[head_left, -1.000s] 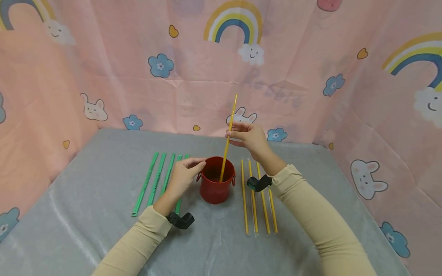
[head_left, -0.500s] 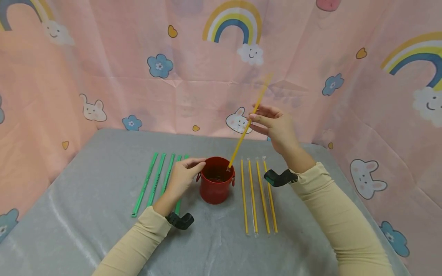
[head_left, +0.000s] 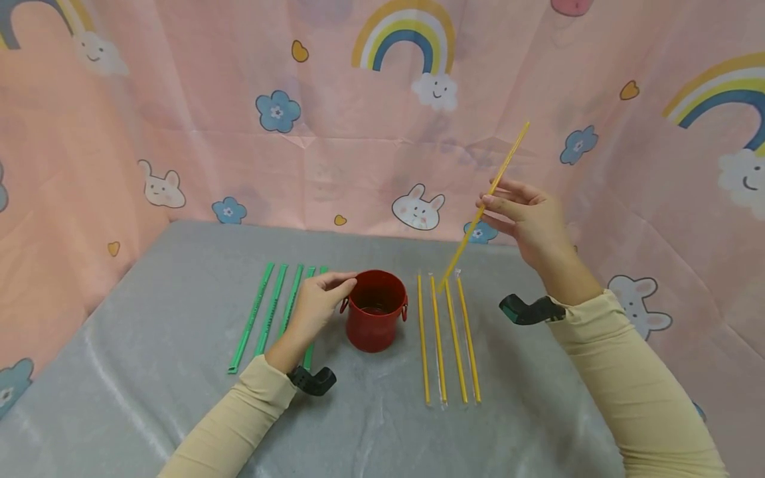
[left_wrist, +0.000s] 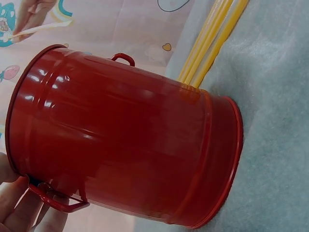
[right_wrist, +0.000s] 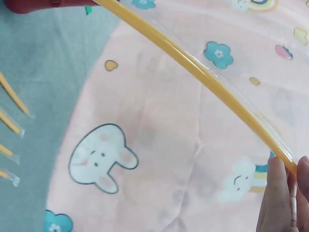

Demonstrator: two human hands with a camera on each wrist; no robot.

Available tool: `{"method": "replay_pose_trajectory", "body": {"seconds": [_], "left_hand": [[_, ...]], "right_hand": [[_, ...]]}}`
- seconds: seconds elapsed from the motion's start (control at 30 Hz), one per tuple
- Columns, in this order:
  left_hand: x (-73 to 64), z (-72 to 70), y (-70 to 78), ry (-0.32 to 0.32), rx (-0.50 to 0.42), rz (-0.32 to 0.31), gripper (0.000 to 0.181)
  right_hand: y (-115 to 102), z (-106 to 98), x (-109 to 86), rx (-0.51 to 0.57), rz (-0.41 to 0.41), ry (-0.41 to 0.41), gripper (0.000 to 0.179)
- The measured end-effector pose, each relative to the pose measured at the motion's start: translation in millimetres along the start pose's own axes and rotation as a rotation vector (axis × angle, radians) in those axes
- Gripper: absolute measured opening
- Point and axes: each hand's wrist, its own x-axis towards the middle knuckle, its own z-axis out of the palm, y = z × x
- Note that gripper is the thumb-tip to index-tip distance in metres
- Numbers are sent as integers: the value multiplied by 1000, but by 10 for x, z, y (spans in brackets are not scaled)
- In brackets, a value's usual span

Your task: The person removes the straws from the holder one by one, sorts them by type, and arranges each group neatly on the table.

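Observation:
My right hand (head_left: 532, 222) pinches a yellow drinking straw (head_left: 508, 159) in a clear wrapper, raised above the table and slanting down to the left. In the right wrist view, that straw (right_wrist: 205, 75) runs from between thumb and fingers to the upper left. A small red metal bucket (head_left: 370, 332) with side handles stands upright on the table. My left hand (head_left: 323, 302) pinches the bucket's rim on its left side. Its fingertips (left_wrist: 24, 210) show behind the near handle in the left wrist view. In the head view, the bucket's visible inside holds no straw.
Several wrapped yellow straws (head_left: 439, 345) lie side by side right of the bucket. Several green wrapped sticks (head_left: 253, 315) lie on the left, partly hidden by the left arm. A grey cloth (head_left: 370, 425) covers the table; a pink patterned curtain (head_left: 227, 159) hangs behind.
My right hand has lifted the yellow straw out of the bucket and carried it to the right, above the yellow straws. My left hand and the bucket have stayed in place.

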Motion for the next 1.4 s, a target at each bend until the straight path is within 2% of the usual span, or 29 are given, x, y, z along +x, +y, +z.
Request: {"method": "replay_pose_trajectory", "body": {"seconds": [0.2, 0.33, 0.47, 0.57, 0.73, 1.13, 1.4], "left_hand": [[9, 5, -1, 2, -6, 3, 23], [14, 3, 2, 2, -11, -1, 26], [-60, 1, 143, -3, -3, -13, 26], [-55, 5, 144, -4, 2, -19, 26], [15, 0, 14, -2, -6, -6, 27], [9, 0, -14, 7, 8, 16, 23], [17, -5, 6, -3, 0, -11, 25]], "right_hand": [[128, -208, -55, -140, 105, 12, 25], [256, -356, -86, -196, 162, -1, 33], [389, -492, -107, -260, 211, -14, 34], [479, -586, -118, -311, 254, -16, 43], [621, -732, -109, -390, 317, -40, 64], [1047, -890, -143, -465, 452, -72, 57], [1284, -918, -132, -572, 522, -76, 50]]}}
